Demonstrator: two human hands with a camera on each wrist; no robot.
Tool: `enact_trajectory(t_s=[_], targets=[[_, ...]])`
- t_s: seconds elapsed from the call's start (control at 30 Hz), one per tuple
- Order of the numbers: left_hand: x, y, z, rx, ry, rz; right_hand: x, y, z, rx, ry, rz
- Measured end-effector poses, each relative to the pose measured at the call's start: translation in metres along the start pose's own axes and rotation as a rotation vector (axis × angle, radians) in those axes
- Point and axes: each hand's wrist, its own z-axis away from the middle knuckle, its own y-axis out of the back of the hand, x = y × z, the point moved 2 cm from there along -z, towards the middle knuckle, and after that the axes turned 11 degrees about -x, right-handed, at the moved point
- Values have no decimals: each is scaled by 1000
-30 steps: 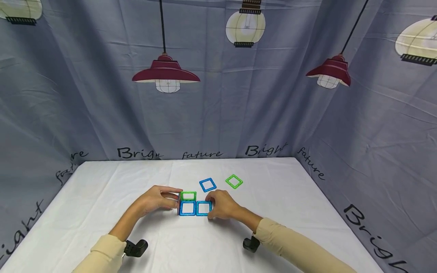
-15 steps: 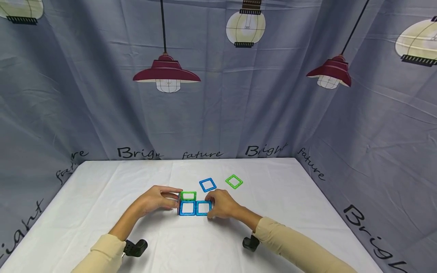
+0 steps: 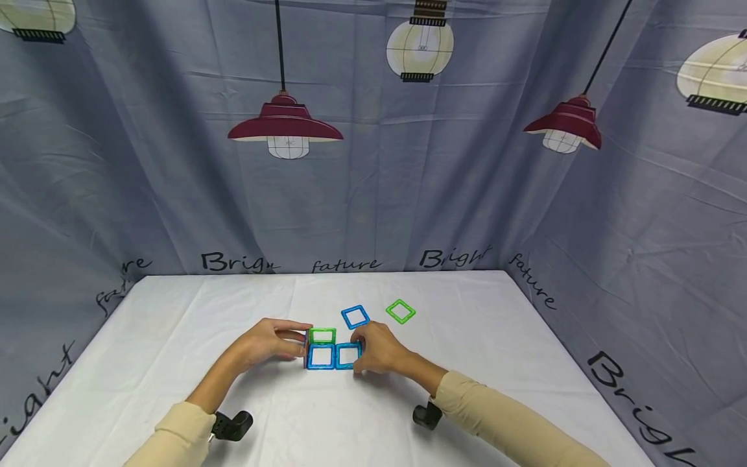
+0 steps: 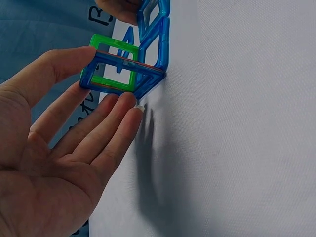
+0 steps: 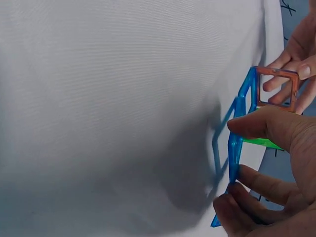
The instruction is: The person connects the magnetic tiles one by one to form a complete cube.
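Square magnetic tiles stand joined on a white cloth. In the head view, a blue tile (image 3: 321, 368) faces front, with a green tile (image 3: 322, 329) behind it. A side tile closes the left; in the right wrist view this tile (image 5: 295, 89) looks orange. My left hand (image 3: 265, 340) holds that side by its edges, thumb and fingertips at opposite edges. Right of the front tile stands another blue tile (image 3: 344, 367), touching it edge to edge. My right hand (image 3: 379, 347) pinches this tile between thumb and fingers; its far edge is partly hidden.
Behind the joined tiles, a loose blue tile (image 3: 345, 320) and a loose green tile (image 3: 408, 318) lie apart on the tablecloth (image 3: 327, 421). A grey curtain (image 3: 373, 207) printed with lamps surrounds the table's back and sides.
My right hand and the right blue tile have shifted very slightly. The left hand and the loose tiles stay where they were.
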Motion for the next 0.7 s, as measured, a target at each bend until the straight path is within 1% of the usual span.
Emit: enact_trajectory(t_s=[0.23,0.5,0.7], targets=[[0,0,-1,3,7,3,-4,4,1,-15,-29,-17],[-1,1,-1,9,13,4,-17,12,5,20,13,-63],[-1,0,-1,16,28,-4,-22,12,4,46,29,-100]])
